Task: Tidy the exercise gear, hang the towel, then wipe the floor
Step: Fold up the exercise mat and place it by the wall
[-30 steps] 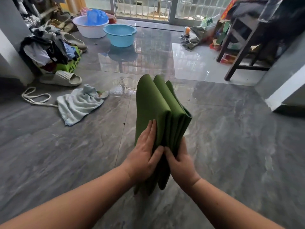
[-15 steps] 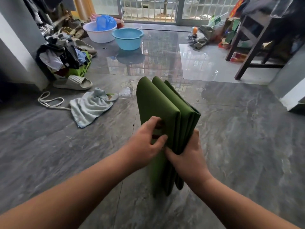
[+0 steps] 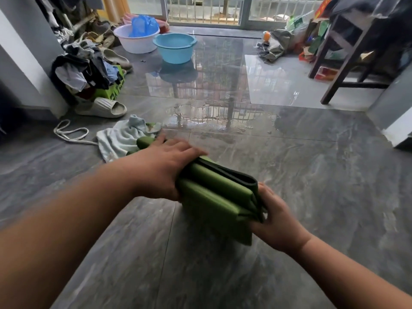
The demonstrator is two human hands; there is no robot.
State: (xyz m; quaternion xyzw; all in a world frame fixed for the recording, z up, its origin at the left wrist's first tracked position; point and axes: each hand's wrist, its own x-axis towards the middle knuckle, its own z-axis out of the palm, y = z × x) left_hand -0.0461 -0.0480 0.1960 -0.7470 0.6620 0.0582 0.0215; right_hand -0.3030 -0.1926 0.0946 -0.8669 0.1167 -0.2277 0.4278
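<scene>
While both bare arms reach forward over the grey floor (image 3: 312, 175), the folded green mat (image 3: 214, 192) lies slanted between the two hands, held above the tiles near the middle of the view. The left hand (image 3: 165, 166) lies over the mat's upper left end, fingers stretched across the top layer and the thumb side tucked against the folds; it seems to be clasping that end, though motion blur makes the finger positions hard to read. The right hand (image 3: 276, 221) clamps the lower right end, its fingers curled round the stacked edges where a dark inner face of the mat shows.

Just beyond the left hand, a pale blue towel (image 3: 120, 139) lies crumpled on the floor, with a white cord (image 3: 69, 132) looped beside it toward the left edge. A beige slipper (image 3: 102, 108) rests behind the towel, next to a heap of clothes (image 3: 82, 70) piled on a green box against the wall. Farther back stand a white basin (image 3: 136, 41) and a blue basin (image 3: 175, 47), touching or nearly so, close to the barred door. A wet patch (image 3: 211, 121) shines on the tiles in front of them. At the far right corner stands a dark wooden chair (image 3: 347, 54).
</scene>
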